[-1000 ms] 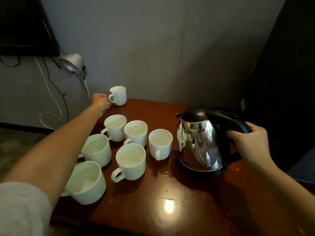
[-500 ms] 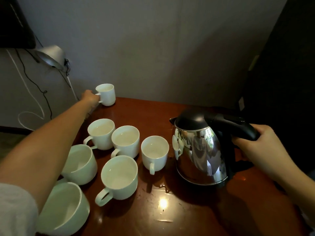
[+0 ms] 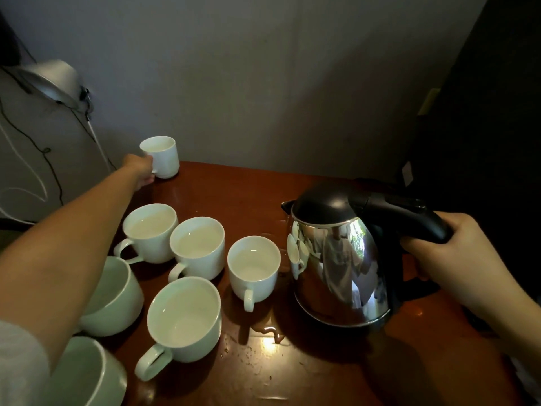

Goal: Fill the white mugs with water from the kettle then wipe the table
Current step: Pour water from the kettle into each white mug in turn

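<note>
Kettle (image 3: 336, 273): polished steel body, black lid, standing right of centre on the surface (image 3: 234, 194) with the spout toward the mugs. Can't tell if the base is fully down or just off. The right hand (image 3: 456, 253) is wrapped round the kettle handle (image 3: 409, 213), which is the correct hold, since the body is slick and possibly hot. The lid hides the fill level. I'd assume it's fairly heavy and the load shifts as it tips, so pour slowly. The mugs are glazed ceramic: rigid, chippable, slippery when wet, best held by the handle loop. The left hand (image 3: 139, 171) is stretched out to the far mug (image 3: 162, 156), upright at the back-left corner near the edge, with fingers closed at its handle. Its interior is too dim to read. The back mug (image 3: 149, 232), middle mug (image 3: 197, 247), mug nearest the kettle (image 3: 253, 265) and front mug (image 3: 184, 320) all show water, none to the brim. The two left mugs (image 3: 114, 297) are partly hidden by the forearm, contents unclear. There's spilled water (image 3: 269, 331) between the front mug and the kettle, so expect a slick spot. A lamp (image 3: 49, 80) and cables sit off the left edge.
</note>
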A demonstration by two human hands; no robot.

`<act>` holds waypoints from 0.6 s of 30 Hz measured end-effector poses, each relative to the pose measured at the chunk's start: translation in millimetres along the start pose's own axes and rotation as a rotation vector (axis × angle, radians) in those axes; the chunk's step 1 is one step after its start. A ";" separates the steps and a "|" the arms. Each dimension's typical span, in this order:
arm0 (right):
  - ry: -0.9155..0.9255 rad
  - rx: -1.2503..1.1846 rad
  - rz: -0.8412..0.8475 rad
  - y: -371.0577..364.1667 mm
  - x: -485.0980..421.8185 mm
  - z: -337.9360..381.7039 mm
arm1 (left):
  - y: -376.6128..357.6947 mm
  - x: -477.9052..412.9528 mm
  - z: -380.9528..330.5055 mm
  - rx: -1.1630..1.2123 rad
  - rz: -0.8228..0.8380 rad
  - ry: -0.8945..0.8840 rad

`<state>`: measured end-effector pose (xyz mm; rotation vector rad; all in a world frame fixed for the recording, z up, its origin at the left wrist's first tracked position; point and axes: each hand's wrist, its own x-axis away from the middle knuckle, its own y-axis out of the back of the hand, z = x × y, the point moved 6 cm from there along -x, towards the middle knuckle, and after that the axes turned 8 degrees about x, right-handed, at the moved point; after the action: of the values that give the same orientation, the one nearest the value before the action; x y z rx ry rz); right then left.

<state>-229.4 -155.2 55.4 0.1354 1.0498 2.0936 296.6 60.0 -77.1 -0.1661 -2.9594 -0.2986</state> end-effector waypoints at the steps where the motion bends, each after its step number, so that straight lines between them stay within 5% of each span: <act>1: -0.002 0.001 -0.007 0.5 -0.2 -1.3 | -1.5 -0.2 0.4 0.001 -0.001 0.005; 8: -0.003 -0.011 0.000 -0.4 0.9 -1.9 | -9.7 14.1 0.2 0.086 0.003 0.059; 18: -0.004 -0.037 -0.013 -0.2 7.4 -1.1 | 25.4 125.1 -72.7 0.349 0.172 -0.140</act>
<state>-234.9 -150.7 52.9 0.1140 1.0065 2.0995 188.0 81.4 19.5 -0.4068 -3.0454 0.2609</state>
